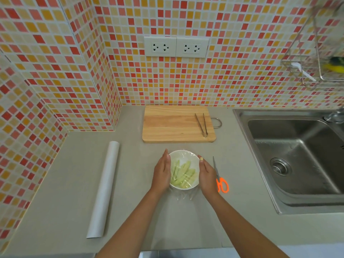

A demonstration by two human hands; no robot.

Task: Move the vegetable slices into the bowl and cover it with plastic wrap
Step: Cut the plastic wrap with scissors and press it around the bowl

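Grey counter [74, 183], tiled corner: bowl nearly wrapped.
Vegetable slices [183, 175] lie in the bowl [183, 155] under plastic wrap [181, 197]; left hand [161, 173] and right hand [206, 174], fingers straight, press its sides. Only sealing the loose near edge seems left.

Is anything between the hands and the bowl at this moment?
Only plastic wrap. The left hand and right hand press it against the sides of the white bowl.
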